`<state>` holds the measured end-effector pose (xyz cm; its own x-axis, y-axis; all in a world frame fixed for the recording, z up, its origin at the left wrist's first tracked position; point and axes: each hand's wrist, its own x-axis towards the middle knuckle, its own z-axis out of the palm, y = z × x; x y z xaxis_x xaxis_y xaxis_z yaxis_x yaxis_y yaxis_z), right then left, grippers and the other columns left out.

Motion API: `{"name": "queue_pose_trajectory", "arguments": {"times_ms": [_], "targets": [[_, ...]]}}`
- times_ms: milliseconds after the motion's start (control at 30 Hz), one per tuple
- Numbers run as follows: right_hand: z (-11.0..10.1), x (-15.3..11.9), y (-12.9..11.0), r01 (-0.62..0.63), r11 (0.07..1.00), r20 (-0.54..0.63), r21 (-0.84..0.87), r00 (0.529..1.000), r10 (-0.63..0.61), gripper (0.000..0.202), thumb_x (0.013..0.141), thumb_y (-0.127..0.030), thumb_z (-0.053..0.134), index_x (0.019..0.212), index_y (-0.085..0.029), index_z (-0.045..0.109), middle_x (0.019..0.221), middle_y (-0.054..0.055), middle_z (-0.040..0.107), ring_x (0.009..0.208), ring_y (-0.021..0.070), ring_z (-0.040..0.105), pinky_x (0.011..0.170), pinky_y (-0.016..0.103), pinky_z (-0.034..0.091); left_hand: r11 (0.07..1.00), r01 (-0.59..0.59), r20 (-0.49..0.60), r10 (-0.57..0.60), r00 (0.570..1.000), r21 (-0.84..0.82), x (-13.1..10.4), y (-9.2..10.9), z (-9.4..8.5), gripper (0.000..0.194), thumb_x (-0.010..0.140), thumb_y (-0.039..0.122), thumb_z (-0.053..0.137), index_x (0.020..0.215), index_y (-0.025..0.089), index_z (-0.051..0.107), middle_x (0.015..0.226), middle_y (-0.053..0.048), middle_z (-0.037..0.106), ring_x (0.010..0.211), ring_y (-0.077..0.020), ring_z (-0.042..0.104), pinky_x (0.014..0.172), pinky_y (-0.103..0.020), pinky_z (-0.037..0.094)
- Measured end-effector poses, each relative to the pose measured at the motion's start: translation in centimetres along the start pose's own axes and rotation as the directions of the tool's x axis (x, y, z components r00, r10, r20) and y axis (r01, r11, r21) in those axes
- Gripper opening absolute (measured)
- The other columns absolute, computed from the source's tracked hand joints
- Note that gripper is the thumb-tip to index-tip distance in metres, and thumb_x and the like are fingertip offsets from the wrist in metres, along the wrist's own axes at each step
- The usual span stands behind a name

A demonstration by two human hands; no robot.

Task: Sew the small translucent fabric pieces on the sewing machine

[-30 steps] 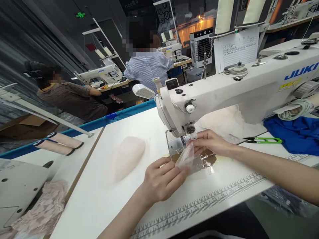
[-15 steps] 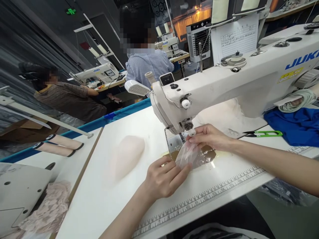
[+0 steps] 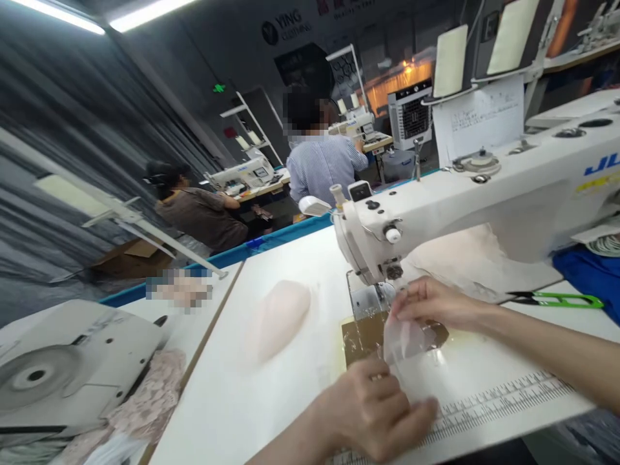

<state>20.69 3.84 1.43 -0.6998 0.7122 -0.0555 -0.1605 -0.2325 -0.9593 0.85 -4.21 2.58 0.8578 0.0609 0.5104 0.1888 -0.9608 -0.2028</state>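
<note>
A piece of sheer whitish fabric (image 3: 403,345) hangs between my two hands in front of the sewing machine (image 3: 372,239). My right hand (image 3: 436,302) pinches its upper edge close beside the needle area. At its lower end is my left hand (image 3: 375,407), fingers curled in on the fabric; motion blurs it, and the fingertips are partly hidden. Beneath the fabric lies a brown patch (image 3: 356,339) of the machine bed under clear film. A pale pink moulded cup (image 3: 284,320) rests on the white table (image 3: 217,387) to the left.
Green-handled thread snips (image 3: 571,299) and blue cloth (image 3: 588,274) lie on the right, with beige fabric (image 3: 460,255) behind the machine arm. A printed ruler (image 3: 504,400) follows the front edge. Pink lace (image 3: 155,394) sits at left by another machine (image 3: 62,368). Two people (image 3: 322,165) work beyond.
The head view has tilted up and swung left, so the scene sits lower and further right. My left hand has moved toward me and down, drawing the sheer fabric's lower end along.
</note>
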Motion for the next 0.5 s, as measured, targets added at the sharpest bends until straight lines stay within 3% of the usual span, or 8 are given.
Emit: {"name": "queue_pose_trajectory", "arguments": {"times_ms": [67,100,167,200,267,367,433,500], "targets": [[0.1,-0.2,-0.1,-0.017,0.998,0.13,-0.059,0.991,0.024,0.006,0.076,-0.018,0.07,0.081,-0.017,0.073,0.083,0.002,0.073,0.064,0.0074,0.064,0.059,0.016,0.05,0.997,0.052,-0.119,-0.058,0.991,-0.049,0.1,0.4,0.0,0.019,0.088,0.027,0.052,0.096,0.014,0.064,0.041,0.008,0.041,0.036,-0.0086,0.037,0.038,-0.027,0.034],[0.2,-0.4,-0.2,-0.032,0.996,0.209,-0.087,0.977,0.05,0.007,0.077,-0.017,0.068,0.081,-0.018,0.074,0.081,0.002,0.073,0.062,0.0075,0.063,0.059,0.017,0.05,0.987,0.138,-0.192,-0.151,0.97,-0.084,0.1,0.4,-0.1,0.021,0.09,0.028,0.049,0.099,0.016,0.063,0.042,0.007,0.041,0.038,-0.0095,0.038,0.04,-0.028,0.035],[0.5,-0.9,-0.6,-0.061,0.987,0.349,-0.146,0.931,0.11,0.011,0.077,-0.017,0.067,0.084,-0.019,0.075,0.081,0.002,0.073,0.061,0.0086,0.063,0.062,0.02,0.052,0.897,0.374,-0.288,-0.432,0.855,-0.236,0.1,-0.1,-0.5,0.021,0.088,0.029,0.05,0.104,0.02,0.06,0.054,0.003,0.052,0.048,-0.012,0.048,0.049,-0.029,0.041],[0.6,-1.1,-0.7,-0.073,0.982,0.404,-0.171,0.904,0.138,0.012,0.077,-0.017,0.067,0.086,-0.019,0.075,0.082,0.002,0.073,0.062,0.0094,0.063,0.064,0.021,0.052,0.802,0.473,-0.259,-0.576,0.776,-0.366,0.1,-0.4,-0.6,0.024,0.086,0.031,0.055,0.107,0.021,0.058,0.066,0.0,0.059,0.059,-0.0142,0.055,0.056,-0.03,0.044],[0.8,-1.4,-0.9,-0.098,0.975,0.474,-0.198,0.861,0.183,0.015,0.076,-0.018,0.069,0.09,-0.019,0.075,0.088,0.004,0.073,0.068,0.0111,0.064,0.069,0.023,0.053,0.497,0.562,-0.009,-0.754,0.656,-0.661,0.0,-1.2,-0.7,0.041,0.08,0.043,0.063,0.113,0.021,0.055,0.095,-0.008,0.064,0.082,-0.0195,0.061,0.069,-0.033,0.049],[0.6,-1.4,-0.7,-0.105,0.979,0.521,-0.176,0.834,0.183,0.02,0.074,-0.02,0.073,0.093,-0.016,0.075,0.092,0.007,0.072,0.069,0.0112,0.065,0.068,0.023,0.053,-0.01,0.611,0.468,-0.651,0.597,-0.792,-0.2,-2.1,-0.4,0.052,0.07,0.051,0.072,0.107,0.018,0.057,0.096,-0.007,0.064,0.089,-0.0196,0.061,0.078,-0.033,0.048],[0.2,-1.2,-0.4,-0.065,0.985,0.519,-0.16,0.843,0.14,0.022,0.073,-0.021,0.074,0.094,-0.015,0.074,0.09,0.008,0.072,0.065,0.0112,0.065,0.063,0.022,0.052,-0.198,0.652,0.636,-0.543,0.549,-0.732,-0.5,-2.5,-0.4,0.047,0.065,0.044,0.079,0.099,0.017,0.061,0.079,-0.001,0.063,0.073,-0.0134,0.06,0.071,-0.027,0.046],[-0.3,-1.1,-0.2,-0.006,0.985,0.496,-0.175,0.863,0.093,0.022,0.073,-0.021,0.074,0.094,-0.014,0.074,0.086,0.008,0.072,0.064,0.012,0.064,0.06,0.023,0.052,-0.302,0.683,0.732,-0.441,0.519,-0.665,-0.8,-2.9,-0.7,0.038,0.063,0.038,0.081,0.089,0.016,0.064,0.069,0.002,0.061,0.058,-0.0081,0.054,0.059,-0.022,0.043]]}}
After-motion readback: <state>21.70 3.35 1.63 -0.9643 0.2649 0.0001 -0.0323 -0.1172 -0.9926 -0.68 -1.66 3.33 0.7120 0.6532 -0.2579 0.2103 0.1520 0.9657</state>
